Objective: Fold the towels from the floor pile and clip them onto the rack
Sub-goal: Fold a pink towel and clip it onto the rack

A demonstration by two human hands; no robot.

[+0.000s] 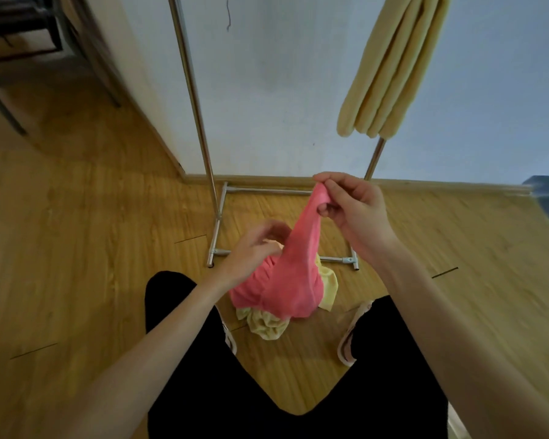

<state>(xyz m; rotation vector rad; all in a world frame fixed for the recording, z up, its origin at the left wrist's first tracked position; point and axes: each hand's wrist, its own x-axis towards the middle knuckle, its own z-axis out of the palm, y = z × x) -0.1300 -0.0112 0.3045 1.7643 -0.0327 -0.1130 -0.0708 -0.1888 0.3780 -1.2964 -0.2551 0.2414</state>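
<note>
A pink towel (290,280) hangs from my right hand (349,204), which pinches its top corner at about knee height. The towel's lower part still lies bunched on the floor pile. My left hand (254,245) is lower and to the left, fingers curled against the towel's side edge; its grip is blurred. Pale yellow towels (267,324) lie under the pink one on the wooden floor. The metal rack (200,128) stands just behind the pile. A folded yellow towel (390,64) hangs from the rack's upper right.
The rack's base bars (217,223) frame the floor behind the pile. My legs in black trousers and light shoes (351,337) straddle the pile. A white wall stands behind the rack. Dark furniture legs (4,109) are at the far left.
</note>
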